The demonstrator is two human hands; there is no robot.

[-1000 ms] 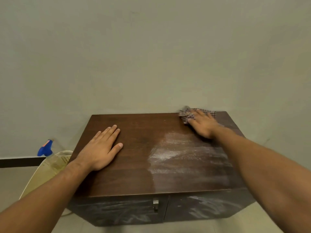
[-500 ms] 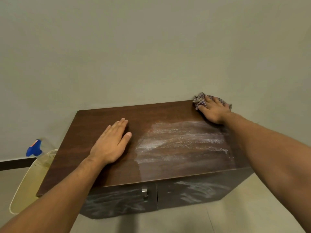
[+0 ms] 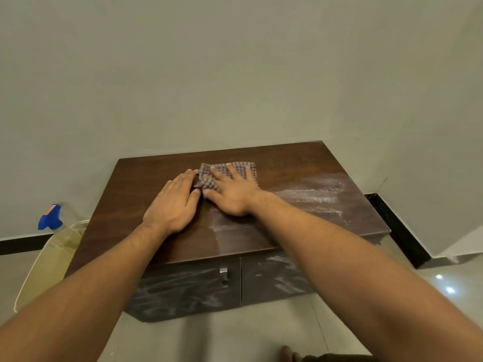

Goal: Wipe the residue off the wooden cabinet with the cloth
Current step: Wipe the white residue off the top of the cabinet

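A dark wooden cabinet (image 3: 300, 159) stands against the wall. White powdery residue (image 3: 316, 192) streaks the right half of its top, and smears show on its front doors. A checked cloth (image 3: 244, 168) lies flat near the middle back of the top. My right hand (image 3: 231, 190) presses down on the cloth with spread fingers. My left hand (image 3: 173, 202) rests flat on the wood just left of it, fingertips touching the cloth's left edge.
A spray bottle with a blue trigger (image 3: 49, 218) stands in a pale basket (image 3: 44, 262) on the floor to the left of the cabinet. A metal handle (image 3: 224, 275) sits on the left door. Walls close in behind and to the right.
My right hand has slid the cloth from the back right corner leftwards to the middle of the top, next to my left hand. The view has shifted to the right.
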